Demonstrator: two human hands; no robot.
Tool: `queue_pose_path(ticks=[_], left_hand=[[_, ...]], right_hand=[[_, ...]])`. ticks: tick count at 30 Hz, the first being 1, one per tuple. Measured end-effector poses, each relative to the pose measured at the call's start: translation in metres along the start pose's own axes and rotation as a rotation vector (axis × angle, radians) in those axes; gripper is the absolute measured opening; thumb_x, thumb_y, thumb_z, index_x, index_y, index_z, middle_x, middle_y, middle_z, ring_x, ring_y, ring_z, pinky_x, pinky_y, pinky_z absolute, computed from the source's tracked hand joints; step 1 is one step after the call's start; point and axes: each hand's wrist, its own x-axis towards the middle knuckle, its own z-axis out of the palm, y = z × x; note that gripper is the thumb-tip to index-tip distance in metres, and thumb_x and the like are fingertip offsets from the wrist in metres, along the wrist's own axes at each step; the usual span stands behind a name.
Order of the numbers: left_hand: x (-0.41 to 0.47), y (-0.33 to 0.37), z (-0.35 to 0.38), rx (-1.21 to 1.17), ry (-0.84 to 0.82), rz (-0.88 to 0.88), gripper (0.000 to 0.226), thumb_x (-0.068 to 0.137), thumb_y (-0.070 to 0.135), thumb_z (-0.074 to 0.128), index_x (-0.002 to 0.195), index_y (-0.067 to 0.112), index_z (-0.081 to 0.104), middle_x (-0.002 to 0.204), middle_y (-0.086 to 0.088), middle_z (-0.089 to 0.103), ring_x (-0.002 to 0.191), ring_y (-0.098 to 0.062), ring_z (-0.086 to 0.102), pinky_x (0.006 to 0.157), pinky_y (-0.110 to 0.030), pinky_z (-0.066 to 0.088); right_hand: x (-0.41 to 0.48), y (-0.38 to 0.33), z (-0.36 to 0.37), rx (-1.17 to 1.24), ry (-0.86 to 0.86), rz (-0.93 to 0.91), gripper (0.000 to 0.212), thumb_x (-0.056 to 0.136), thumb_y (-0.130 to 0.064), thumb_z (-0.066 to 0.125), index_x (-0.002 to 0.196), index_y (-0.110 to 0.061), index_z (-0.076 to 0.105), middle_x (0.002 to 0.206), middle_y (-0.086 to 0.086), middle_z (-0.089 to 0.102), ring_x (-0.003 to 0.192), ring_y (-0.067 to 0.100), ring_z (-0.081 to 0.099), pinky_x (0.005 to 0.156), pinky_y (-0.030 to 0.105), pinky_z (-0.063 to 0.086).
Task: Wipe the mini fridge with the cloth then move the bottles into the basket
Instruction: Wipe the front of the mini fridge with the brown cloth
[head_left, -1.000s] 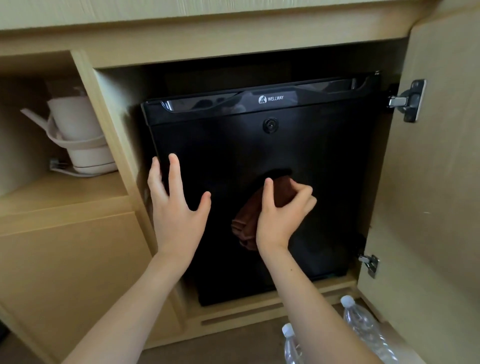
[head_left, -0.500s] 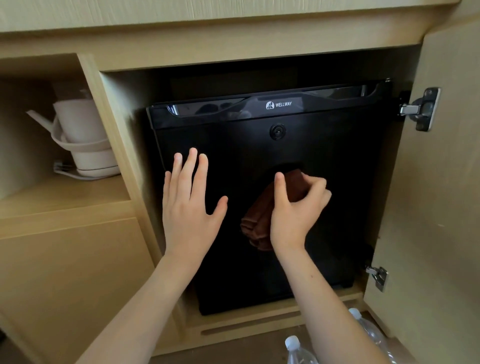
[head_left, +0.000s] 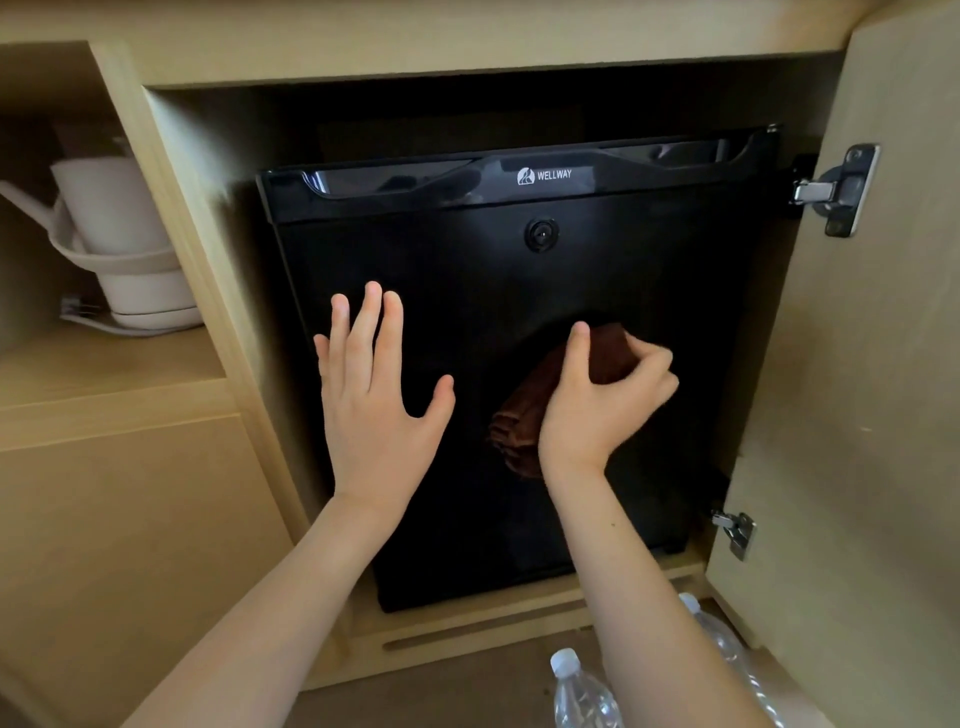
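Observation:
A black mini fridge (head_left: 597, 270) marked WELLWAY stands closed inside a wooden cabinet. My right hand (head_left: 602, 405) grips a bunched brown cloth (head_left: 524, 415) and presses it against the middle of the fridge door. My left hand (head_left: 374, 395) lies flat on the door's left half, fingers spread, holding nothing. Two clear plastic bottles with white caps stand on the floor in front: one bottle (head_left: 576, 691) left of my right forearm, the other bottle (head_left: 727, 644) partly hidden behind it. No basket is in view.
The cabinet door (head_left: 872, 415) hangs open at the right, with metal hinges. At the left, an open shelf (head_left: 104, 364) holds a white kettle (head_left: 124, 228) on its base. A closed wooden panel (head_left: 130, 545) sits under the shelf.
My left hand slid rightward from the door's left edge onto the door face. My right hand with the cloth stayed near the door's middle while my view moved closer.

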Motion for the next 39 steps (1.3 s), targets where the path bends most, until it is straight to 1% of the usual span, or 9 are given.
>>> queue_pose_path(ticks=[5,10,18,22,25,27,31,36,39], left_hand=[[-0.004,0.004,0.007,-0.035,0.03,-0.019,0.077,0.088,0.027,0.066,0.155,0.015,0.029,0.163,0.001,0.022,0.154,-0.018,0.001,0.124,-0.036,-0.001],[-0.007,0.016,0.011,-0.067,0.032,-0.052,0.078,0.087,0.023,0.068,0.154,0.012,0.03,0.163,-0.001,0.023,0.154,-0.02,0.001,0.124,-0.036,-0.003],[-0.009,0.022,0.019,-0.117,0.075,-0.068,0.073,0.087,0.024,0.063,0.153,0.015,0.033,0.16,0.004,0.027,0.153,-0.019,0.005,0.124,-0.038,-0.002],[-0.009,0.021,0.02,-0.124,0.086,-0.065,0.073,0.086,0.024,0.063,0.152,0.014,0.034,0.16,0.003,0.029,0.153,-0.019,0.006,0.124,-0.039,-0.001],[-0.009,0.026,0.02,-0.125,0.084,-0.076,0.073,0.086,0.022,0.063,0.152,0.014,0.033,0.159,0.002,0.03,0.153,-0.019,0.005,0.124,-0.039,-0.002],[-0.009,0.028,0.019,-0.129,0.081,-0.08,0.074,0.086,0.022,0.064,0.153,0.014,0.033,0.159,0.002,0.029,0.153,-0.018,0.004,0.124,-0.038,-0.004],[-0.007,0.035,0.017,-0.174,0.095,-0.117,0.072,0.088,0.021,0.068,0.152,0.015,0.036,0.158,0.002,0.032,0.152,-0.013,0.002,0.124,-0.038,-0.005],[-0.006,0.043,0.024,-0.157,0.109,-0.129,0.071,0.089,0.019,0.066,0.152,0.014,0.034,0.158,-0.001,0.032,0.152,-0.019,0.004,0.123,-0.04,-0.007],[-0.008,0.044,0.028,-0.148,0.083,-0.079,0.072,0.088,0.018,0.068,0.152,0.015,0.035,0.157,0.001,0.034,0.153,-0.021,0.006,0.122,-0.041,-0.008]], right_hand=[[-0.022,0.046,-0.027,-0.028,0.044,0.046,0.025,0.09,-0.034,0.07,0.101,-0.022,0.052,0.11,0.004,0.044,0.092,-0.001,0.054,0.076,0.009,0.044],[-0.028,0.055,-0.04,-0.103,0.135,0.432,0.026,0.09,-0.037,0.069,0.099,-0.022,0.048,0.109,0.004,0.042,0.096,0.027,0.056,0.083,0.035,0.05],[0.041,-0.024,0.011,0.005,-0.002,-0.152,0.024,0.087,-0.034,0.072,0.093,-0.019,0.055,0.101,-0.003,0.043,0.095,0.022,0.053,0.079,0.013,0.043],[0.014,0.023,-0.019,0.025,0.055,0.014,0.023,0.09,-0.034,0.07,0.096,-0.018,0.056,0.103,-0.006,0.043,0.094,0.015,0.057,0.077,0.007,0.045],[-0.006,0.048,-0.041,-0.052,0.119,0.317,0.021,0.092,-0.037,0.067,0.095,-0.022,0.052,0.105,0.0,0.044,0.093,0.021,0.057,0.084,0.031,0.053],[-0.002,0.043,-0.04,-0.071,0.131,0.382,0.023,0.091,-0.037,0.067,0.096,-0.02,0.052,0.107,0.004,0.044,0.098,0.027,0.056,0.081,0.031,0.05],[0.035,-0.006,-0.011,0.02,0.059,0.121,0.023,0.087,-0.029,0.074,0.09,-0.019,0.053,0.098,-0.003,0.042,0.096,0.028,0.055,0.075,0.002,0.035],[0.056,-0.038,0.013,0.027,-0.072,-0.133,0.024,0.085,-0.032,0.074,0.09,-0.018,0.056,0.099,-0.004,0.044,0.095,0.026,0.055,0.083,0.026,0.048],[0.037,0.003,-0.006,0.038,0.001,-0.087,0.023,0.087,-0.033,0.073,0.094,-0.018,0.058,0.103,-0.004,0.045,0.097,0.021,0.056,0.084,0.019,0.048]])
